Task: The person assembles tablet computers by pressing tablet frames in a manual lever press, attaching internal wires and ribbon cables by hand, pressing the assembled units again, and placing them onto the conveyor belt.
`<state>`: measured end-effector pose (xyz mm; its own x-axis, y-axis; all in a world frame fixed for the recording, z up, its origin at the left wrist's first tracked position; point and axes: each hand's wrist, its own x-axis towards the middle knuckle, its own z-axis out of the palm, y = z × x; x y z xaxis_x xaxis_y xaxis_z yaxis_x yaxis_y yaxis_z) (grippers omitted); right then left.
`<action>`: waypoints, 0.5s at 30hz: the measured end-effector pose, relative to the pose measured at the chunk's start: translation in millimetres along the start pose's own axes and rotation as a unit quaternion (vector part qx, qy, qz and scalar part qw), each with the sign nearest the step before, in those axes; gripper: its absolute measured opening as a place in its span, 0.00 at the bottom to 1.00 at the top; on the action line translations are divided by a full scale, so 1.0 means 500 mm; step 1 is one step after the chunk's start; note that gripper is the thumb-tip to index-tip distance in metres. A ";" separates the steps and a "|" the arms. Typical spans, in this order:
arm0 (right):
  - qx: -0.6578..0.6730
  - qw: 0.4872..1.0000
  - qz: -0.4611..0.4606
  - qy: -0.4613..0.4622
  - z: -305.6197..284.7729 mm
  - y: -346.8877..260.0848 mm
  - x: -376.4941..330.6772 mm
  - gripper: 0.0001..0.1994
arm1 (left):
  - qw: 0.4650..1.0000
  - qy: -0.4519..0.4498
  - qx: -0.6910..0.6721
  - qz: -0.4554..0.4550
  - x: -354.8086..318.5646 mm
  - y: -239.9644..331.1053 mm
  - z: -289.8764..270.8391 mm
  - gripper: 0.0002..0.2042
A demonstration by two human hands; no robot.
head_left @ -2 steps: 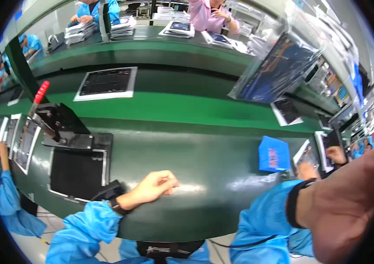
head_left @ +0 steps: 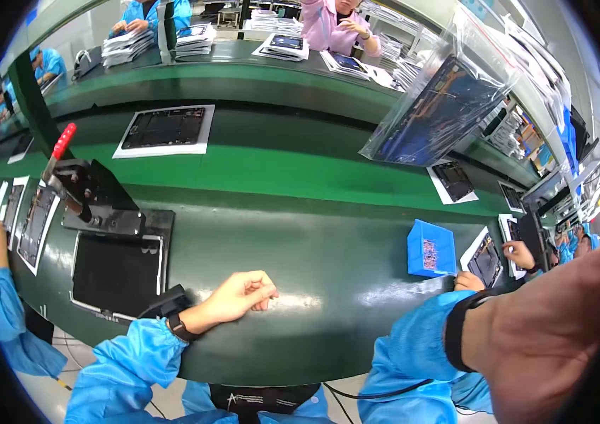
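Observation:
My left hand (head_left: 243, 297) rests on the dark green table, its fingers curled in and nothing visible in them. A dark strap with a black block circles its wrist. Beside it stands a black press fixture (head_left: 98, 194) with a red-handled lever (head_left: 64, 141). At the foot of the fixture lies a flat black panel (head_left: 120, 272) with a light rim. My right hand (head_left: 547, 332) is raised very near the camera at the right edge, large and blurred, with its fingers hidden. A dark band is on that wrist.
A blue bin (head_left: 420, 244) holds small reddish parts. Dark device panels on white sheets (head_left: 166, 128) lie on the green strip beyond. A clear bag with a dark panel (head_left: 431, 113) hangs at upper right. Co-workers' hands (head_left: 519, 254) work at both sides; others sit opposite.
The whole view has shifted slightly, so the table and fixtures sit a little further left. My left hand stays curled on the table. A co-worker's hand at right has moved a little.

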<state>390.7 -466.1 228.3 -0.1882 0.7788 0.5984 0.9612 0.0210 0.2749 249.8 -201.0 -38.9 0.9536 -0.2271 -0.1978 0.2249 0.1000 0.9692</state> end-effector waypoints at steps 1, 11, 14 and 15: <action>-0.001 1.000 -0.014 -0.019 0.015 0.003 0.012 0.34 | 1.000 -0.016 0.001 0.010 0.008 0.001 0.002 0.09; -0.059 0.990 -0.091 -0.093 0.145 0.087 0.045 0.25 | 0.999 -0.025 0.006 0.033 0.024 0.014 0.036 0.11; -0.070 0.982 -0.114 -0.130 0.198 0.093 0.058 0.22 | 1.000 -0.005 0.013 0.018 0.003 0.004 0.018 0.12; -0.072 0.980 -0.120 -0.142 0.220 0.092 0.087 0.21 | 1.000 0.002 0.012 0.010 0.006 0.005 0.020 0.12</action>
<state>449.2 -362.4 184.1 -0.3215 0.9058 0.2760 0.8545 0.1519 0.4968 251.3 -211.1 -35.5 0.9590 -0.2204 -0.1780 0.1998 0.0806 0.9765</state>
